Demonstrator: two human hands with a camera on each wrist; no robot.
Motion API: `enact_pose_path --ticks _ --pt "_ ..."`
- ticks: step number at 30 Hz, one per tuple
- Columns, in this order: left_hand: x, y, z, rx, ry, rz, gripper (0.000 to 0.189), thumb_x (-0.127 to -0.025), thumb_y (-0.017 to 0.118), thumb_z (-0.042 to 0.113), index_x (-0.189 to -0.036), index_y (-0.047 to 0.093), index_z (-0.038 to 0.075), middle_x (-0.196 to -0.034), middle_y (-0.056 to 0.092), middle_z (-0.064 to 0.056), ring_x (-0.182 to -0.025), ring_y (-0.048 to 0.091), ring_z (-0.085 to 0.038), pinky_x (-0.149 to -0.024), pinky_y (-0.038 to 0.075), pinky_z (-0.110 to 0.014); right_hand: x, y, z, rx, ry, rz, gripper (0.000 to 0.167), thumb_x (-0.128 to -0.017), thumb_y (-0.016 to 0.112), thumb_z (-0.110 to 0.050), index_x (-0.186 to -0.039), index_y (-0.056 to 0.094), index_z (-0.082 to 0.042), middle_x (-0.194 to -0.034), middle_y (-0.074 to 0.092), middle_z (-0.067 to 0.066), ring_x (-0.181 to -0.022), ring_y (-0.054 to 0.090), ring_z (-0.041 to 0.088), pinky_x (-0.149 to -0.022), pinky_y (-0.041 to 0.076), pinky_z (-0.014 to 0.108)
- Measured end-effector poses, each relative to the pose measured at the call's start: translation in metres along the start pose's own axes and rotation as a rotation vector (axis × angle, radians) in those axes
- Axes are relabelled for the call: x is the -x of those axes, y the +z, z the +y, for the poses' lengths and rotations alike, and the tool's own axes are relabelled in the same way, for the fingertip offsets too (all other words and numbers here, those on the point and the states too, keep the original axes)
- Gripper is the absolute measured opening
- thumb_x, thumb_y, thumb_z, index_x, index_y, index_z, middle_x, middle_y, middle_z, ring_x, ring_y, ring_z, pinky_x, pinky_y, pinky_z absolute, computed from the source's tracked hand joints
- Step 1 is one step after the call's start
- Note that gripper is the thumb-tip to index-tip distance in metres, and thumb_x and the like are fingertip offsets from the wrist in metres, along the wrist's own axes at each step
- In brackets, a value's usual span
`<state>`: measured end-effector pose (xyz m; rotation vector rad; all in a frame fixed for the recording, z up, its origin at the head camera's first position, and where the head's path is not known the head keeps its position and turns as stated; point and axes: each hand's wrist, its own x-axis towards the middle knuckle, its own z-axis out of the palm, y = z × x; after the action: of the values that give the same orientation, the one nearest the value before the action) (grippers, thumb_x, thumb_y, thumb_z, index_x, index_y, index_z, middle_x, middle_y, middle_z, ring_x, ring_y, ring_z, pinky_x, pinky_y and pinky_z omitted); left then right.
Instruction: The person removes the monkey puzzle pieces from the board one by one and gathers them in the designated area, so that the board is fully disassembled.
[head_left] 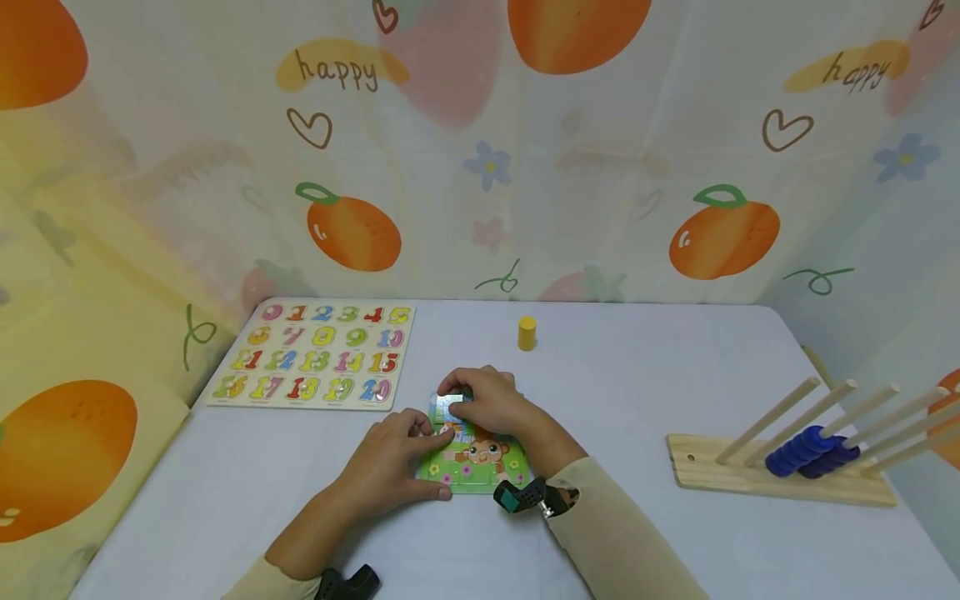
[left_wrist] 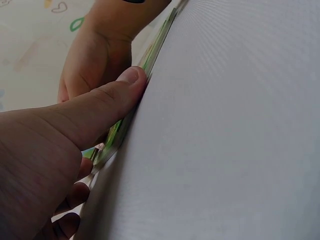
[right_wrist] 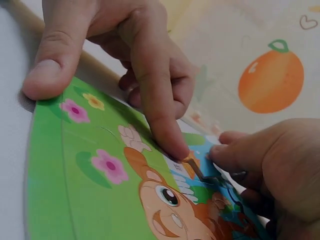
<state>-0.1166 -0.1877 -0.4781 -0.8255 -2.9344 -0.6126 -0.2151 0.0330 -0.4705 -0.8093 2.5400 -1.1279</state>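
A flat jigsaw puzzle [head_left: 468, 479] with a cartoon monkey, green ground and pink flowers lies at the middle of the table. My left hand [head_left: 386, 462] rests at its left side. In the right wrist view, the left thumb lies on the puzzle's corner and the straight left index finger presses on the picture beside a dark gap between pieces. My right hand [head_left: 495, 404] reaches over the top and pinches a light blue puzzle piece [head_left: 448, 408] at the upper left, its thumb on the surface and its other fingers curled at the far edge, partly hidden.
A number board [head_left: 300, 405] with coloured numerals lies at the back left. Behind the puzzle stands a small yellow cylinder [head_left: 527, 333]. At the right is a wooden rack [head_left: 705, 467] with slanting pegs, some carrying blue rings [head_left: 795, 452]. A printed curtain [head_left: 585, 225] hangs behind the table.
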Motion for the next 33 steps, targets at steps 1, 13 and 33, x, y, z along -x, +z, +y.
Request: enact_pose_path --ticks 1,13,33 --pt "0.000 0.000 0.000 -0.002 0.002 0.000 0.080 -0.074 0.088 0.069 -0.143 0.071 0.032 -0.116 0.050 0.010 -0.100 0.043 -0.011 -0.085 0.040 -0.036 0.000 0.000 0.000 -0.012 0.003 0.005 0.018 -0.101 0.076 -0.020 -0.117 0.073 -0.026 -0.103 0.071 -0.016 -0.111 0.055 0.017 -0.104 0.027 0.053" --pt "-0.001 -0.002 0.000 -0.010 0.000 -0.004 0.078 -0.075 0.091 0.065 -0.142 0.072 0.031 -0.118 0.052 0.008 -0.102 0.045 -0.012 -0.086 0.041 -0.037 -0.002 0.000 0.002 -0.066 0.020 0.013 0.011 -0.105 0.070 -0.023 -0.114 0.072 -0.029 -0.099 0.065 -0.014 -0.105 0.053 0.017 -0.102 0.023 0.052" --pt "0.001 0.000 0.001 -0.018 0.015 0.005 0.079 -0.074 0.092 0.064 -0.142 0.072 0.030 -0.117 0.052 0.006 -0.102 0.045 -0.014 -0.086 0.041 -0.038 0.000 -0.010 0.002 -0.379 0.098 -0.018 0.013 -0.105 0.069 -0.018 -0.117 0.074 -0.019 -0.098 0.066 0.001 -0.089 0.059 0.017 -0.079 0.048 0.031"
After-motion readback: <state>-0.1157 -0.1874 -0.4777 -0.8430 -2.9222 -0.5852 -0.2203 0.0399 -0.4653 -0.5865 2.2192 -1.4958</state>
